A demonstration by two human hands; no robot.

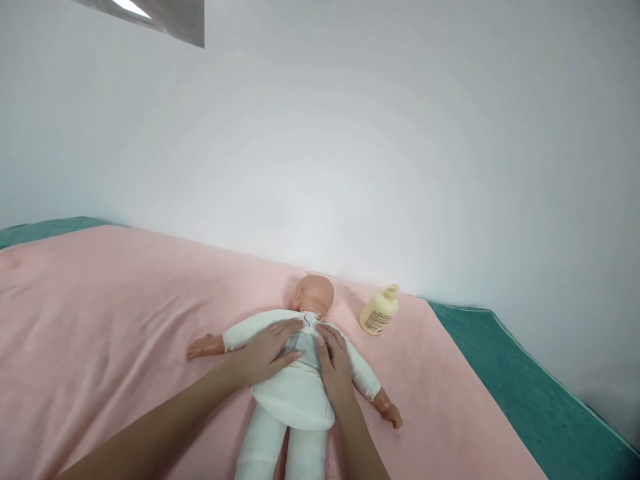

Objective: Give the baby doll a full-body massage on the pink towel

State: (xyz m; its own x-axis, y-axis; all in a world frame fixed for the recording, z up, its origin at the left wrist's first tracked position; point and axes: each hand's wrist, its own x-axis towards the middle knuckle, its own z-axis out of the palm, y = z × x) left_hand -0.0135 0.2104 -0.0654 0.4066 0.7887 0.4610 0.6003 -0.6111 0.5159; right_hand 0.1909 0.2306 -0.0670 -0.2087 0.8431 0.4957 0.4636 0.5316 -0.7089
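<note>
A baby doll (293, 400) with a white cloth body lies stretched out, its head toward the wall and its arms spread to the sides. The back of its bald head is turned up, so it appears to lie face down. My left hand (267, 350) rests flat on the left side of its upper back, thumb apart from the fingers. On the right side of the upper back, my right hand (336, 360) lies open with its fingers pointing toward the head. Between my hands a grey patch (304, 347) shows on the cloth.
A pale yellow pump bottle (380, 310) stands right of the doll's head. The pink blanket (125, 333) beneath is wrinkled on the left. Green covering (520, 367) shows past its right edge. A white wall (320, 133) rises behind.
</note>
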